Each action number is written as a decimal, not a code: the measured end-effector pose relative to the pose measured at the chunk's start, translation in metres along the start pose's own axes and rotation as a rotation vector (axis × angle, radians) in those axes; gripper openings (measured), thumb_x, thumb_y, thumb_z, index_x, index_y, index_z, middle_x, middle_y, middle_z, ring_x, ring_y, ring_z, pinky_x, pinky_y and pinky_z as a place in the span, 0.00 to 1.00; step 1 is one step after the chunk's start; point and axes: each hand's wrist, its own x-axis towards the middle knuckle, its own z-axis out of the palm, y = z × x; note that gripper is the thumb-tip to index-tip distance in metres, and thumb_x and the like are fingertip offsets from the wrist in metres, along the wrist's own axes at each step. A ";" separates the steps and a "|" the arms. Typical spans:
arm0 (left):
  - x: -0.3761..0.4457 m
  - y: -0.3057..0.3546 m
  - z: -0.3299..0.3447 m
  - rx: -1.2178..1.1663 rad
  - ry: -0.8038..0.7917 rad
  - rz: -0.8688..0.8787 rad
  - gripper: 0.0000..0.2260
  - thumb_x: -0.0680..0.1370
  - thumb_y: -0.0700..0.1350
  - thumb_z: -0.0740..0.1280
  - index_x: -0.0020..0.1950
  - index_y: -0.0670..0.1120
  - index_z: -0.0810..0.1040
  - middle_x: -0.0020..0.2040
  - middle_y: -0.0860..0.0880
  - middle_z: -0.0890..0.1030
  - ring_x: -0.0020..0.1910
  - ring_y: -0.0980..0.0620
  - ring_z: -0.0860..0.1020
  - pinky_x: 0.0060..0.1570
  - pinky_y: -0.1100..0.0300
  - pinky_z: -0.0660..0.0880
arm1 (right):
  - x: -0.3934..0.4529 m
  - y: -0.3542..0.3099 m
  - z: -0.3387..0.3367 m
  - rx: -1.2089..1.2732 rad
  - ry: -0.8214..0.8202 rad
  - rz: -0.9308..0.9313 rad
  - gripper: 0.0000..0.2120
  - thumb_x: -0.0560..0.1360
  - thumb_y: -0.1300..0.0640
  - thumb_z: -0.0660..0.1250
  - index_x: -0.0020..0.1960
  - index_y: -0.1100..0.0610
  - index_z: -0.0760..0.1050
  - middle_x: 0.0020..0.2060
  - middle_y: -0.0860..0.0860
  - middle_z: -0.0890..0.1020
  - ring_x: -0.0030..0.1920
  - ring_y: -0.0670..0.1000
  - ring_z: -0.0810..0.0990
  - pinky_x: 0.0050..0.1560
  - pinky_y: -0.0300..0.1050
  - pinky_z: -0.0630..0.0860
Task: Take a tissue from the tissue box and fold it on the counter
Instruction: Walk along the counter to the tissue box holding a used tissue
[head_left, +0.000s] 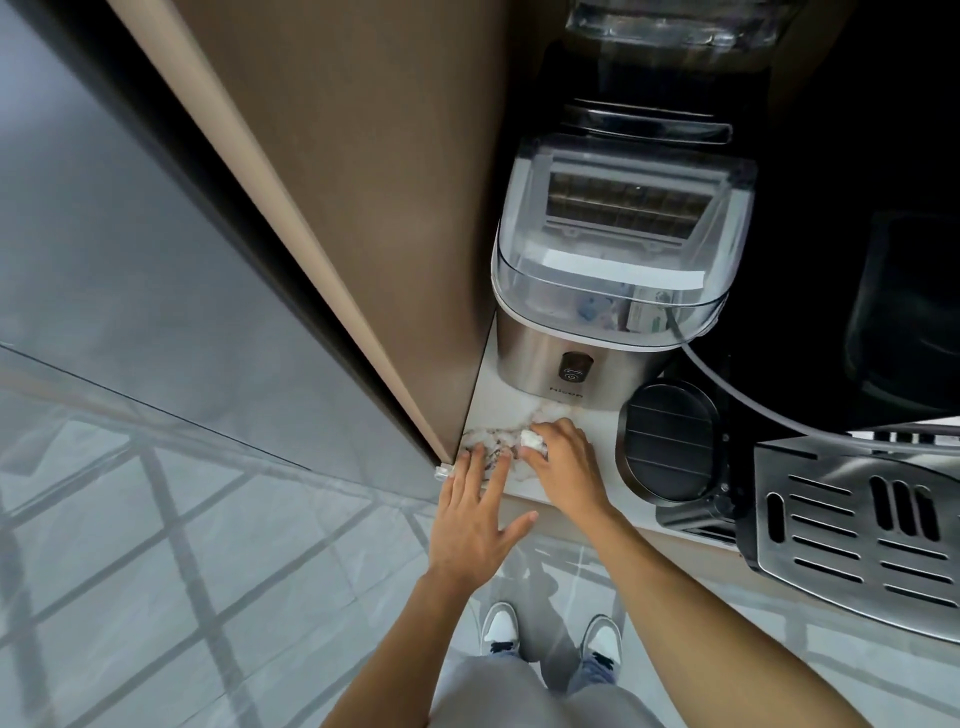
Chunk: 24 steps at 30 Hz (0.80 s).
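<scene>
A small white tissue (532, 440), folded or bunched into a compact wad, lies on the marble-patterned counter (498, 410) near its front edge. My right hand (563, 462) rests on it, with the fingers curled over the wad and pressing it down. To its left, my left hand (475, 514) lies flat with fingers spread; its fingertips touch the counter's front edge and it holds nothing. No tissue box is in view.
A steel ice maker (608, 291) with a clear lid stands just behind the hands. A round black appliance (670, 441) and a slotted steel appliance (852, 525) crowd the counter to the right. A brown cabinet panel (363, 208) walls the left side.
</scene>
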 end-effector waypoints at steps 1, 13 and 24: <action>0.000 0.000 0.001 0.024 -0.006 0.006 0.37 0.78 0.70 0.52 0.81 0.50 0.55 0.81 0.40 0.57 0.80 0.41 0.51 0.76 0.45 0.52 | -0.001 0.002 -0.001 0.027 0.004 0.014 0.16 0.76 0.53 0.70 0.61 0.58 0.79 0.55 0.57 0.79 0.56 0.59 0.77 0.56 0.52 0.75; -0.004 0.020 0.031 0.216 -0.117 0.177 0.39 0.76 0.74 0.47 0.82 0.53 0.49 0.82 0.41 0.48 0.80 0.39 0.45 0.76 0.40 0.52 | -0.077 0.032 -0.035 0.670 0.272 0.231 0.05 0.77 0.57 0.69 0.49 0.58 0.77 0.37 0.48 0.79 0.37 0.40 0.76 0.42 0.31 0.72; -0.008 0.058 0.048 0.261 -0.158 0.368 0.40 0.76 0.72 0.47 0.82 0.50 0.51 0.82 0.41 0.50 0.80 0.37 0.47 0.75 0.40 0.49 | -0.184 0.080 -0.064 0.791 0.463 0.440 0.06 0.77 0.54 0.70 0.53 0.51 0.81 0.42 0.48 0.84 0.40 0.46 0.80 0.40 0.32 0.74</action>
